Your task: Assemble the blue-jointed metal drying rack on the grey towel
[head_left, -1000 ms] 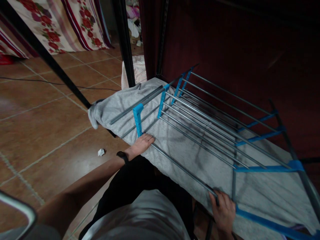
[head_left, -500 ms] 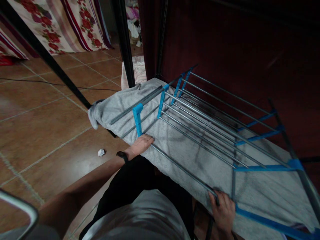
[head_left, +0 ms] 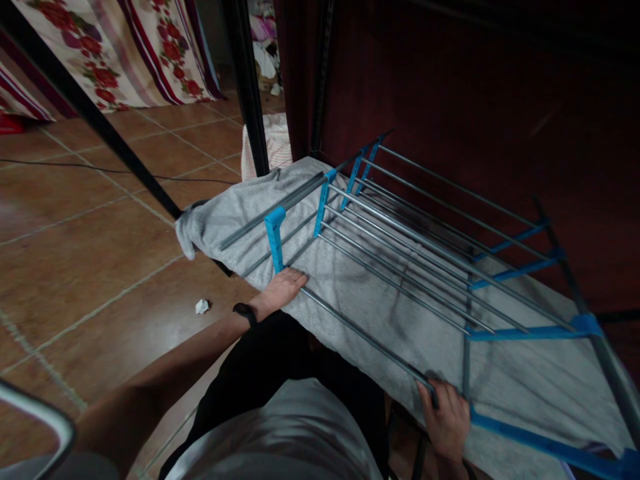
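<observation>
A metal rack with grey rods and blue plastic brackets, like a clothes drying rack (head_left: 400,230), lies on a grey cloth (head_left: 370,320). Its nearest rod (head_left: 357,328) runs along the front edge close to my body. My left hand (head_left: 284,288), with a dark band on the wrist, is closed over the left end of this rod, just below an upright blue bracket (head_left: 274,233). Around the right end my right hand (head_left: 447,415) is wrapped, thumb along the rod and fingers over it. A blue bar (head_left: 540,441) lies to the right of that hand.
Black frame posts (head_left: 250,100) rise at the left, and a dark red panel (head_left: 450,100) stands behind the rack. A crumpled white scrap (head_left: 202,307) and a black cable (head_left: 125,172) lie on the tiled floor (head_left: 100,267). Floral curtains (head_left: 115,53) hang at the back left.
The rack's right end sits very slightly further left and higher in the view. Both hands keep their hold on the front rod.
</observation>
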Tool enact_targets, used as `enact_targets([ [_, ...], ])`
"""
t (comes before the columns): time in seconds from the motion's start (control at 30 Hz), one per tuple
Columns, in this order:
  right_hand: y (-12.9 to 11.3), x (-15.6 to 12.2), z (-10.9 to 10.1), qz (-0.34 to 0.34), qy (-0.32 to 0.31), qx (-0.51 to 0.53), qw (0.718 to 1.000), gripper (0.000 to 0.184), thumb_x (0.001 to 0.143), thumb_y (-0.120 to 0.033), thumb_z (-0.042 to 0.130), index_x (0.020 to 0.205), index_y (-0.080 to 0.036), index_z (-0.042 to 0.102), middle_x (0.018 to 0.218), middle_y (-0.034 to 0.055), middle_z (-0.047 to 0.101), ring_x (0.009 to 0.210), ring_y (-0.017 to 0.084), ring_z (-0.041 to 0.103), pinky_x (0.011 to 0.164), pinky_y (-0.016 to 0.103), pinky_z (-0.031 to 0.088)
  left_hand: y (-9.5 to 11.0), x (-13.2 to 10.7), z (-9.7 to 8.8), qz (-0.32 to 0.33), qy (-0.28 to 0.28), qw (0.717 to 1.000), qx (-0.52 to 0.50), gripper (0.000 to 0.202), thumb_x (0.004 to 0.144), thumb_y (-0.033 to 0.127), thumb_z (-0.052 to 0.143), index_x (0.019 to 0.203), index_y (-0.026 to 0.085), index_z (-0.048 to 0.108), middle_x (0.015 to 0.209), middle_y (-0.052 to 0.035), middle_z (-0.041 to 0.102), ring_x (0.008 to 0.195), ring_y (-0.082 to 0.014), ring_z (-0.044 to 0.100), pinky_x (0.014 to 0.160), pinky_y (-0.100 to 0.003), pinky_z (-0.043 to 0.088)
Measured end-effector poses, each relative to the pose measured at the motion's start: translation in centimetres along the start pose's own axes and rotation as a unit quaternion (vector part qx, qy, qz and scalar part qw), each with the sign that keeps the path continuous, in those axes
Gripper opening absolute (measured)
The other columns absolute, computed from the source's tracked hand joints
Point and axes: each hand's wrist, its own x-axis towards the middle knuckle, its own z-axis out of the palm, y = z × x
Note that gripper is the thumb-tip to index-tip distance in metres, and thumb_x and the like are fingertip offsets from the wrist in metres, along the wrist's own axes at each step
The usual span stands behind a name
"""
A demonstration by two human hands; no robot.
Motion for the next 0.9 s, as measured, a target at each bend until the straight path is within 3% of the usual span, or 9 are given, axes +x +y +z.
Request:
enact_targets([
  [0.23,-0.1,-0.3,0.0,0.000,-0.013,-0.018,1.000,0.038,0.095,-0.053,0.050,0.103,-0.020,0.067,0.093,0.0087,0.071,0.088,0.024,0.062,0.083,0.038,0.038,-0.2,0.0,-0.7,0.055,-0.010,0.998,0.008,0.026,0.100,0.011,0.038,0.108,0.015,0.062,0.101,-0.0086,0.065,0.093,-0.0167,0.058,0.087,-0.032,0.041],
  [0.4,0.0,-0.5,0.2,-0.003,-0.024,-0.034,0.999,0.040,0.096,-0.053,0.047,0.105,-0.021,0.068,0.097,0.0097,0.070,0.093,0.024,0.062,0.084,0.039,0.038,-0.7,0.2,-0.3,0.071,-0.023,0.997,0.001,0.022,0.097,0.009,0.042,0.104,0.016,0.061,0.093,-0.0074,0.065,0.086,-0.0175,0.060,0.083,-0.031,0.045],
  [0.73,-0.5,0.2,-0.6,0.011,-0.039,-0.006,0.999,0.040,0.097,-0.054,0.045,0.106,-0.022,0.067,0.096,0.0100,0.069,0.092,0.024,0.061,0.080,0.037,0.039,-1.0,0.2,0.1,0.069,-0.021,0.997,-0.034,0.019,0.095,0.010,0.046,0.105,0.016,0.060,0.088,-0.0076,0.065,0.084,-0.0195,0.061,0.083,-0.034,0.047],
  [0.9,-0.2,0.0,-0.8,-0.013,-0.031,0.008,0.999,0.042,0.100,-0.050,0.035,0.102,-0.024,0.069,0.097,0.0090,0.069,0.093,0.024,0.060,0.081,0.038,0.039,-0.9,0.2,0.1,0.057,-0.019,0.997,-0.042,0.019,0.096,0.010,0.044,0.103,0.016,0.060,0.088,-0.0076,0.064,0.084,-0.0189,0.061,0.083,-0.033,0.046],
])
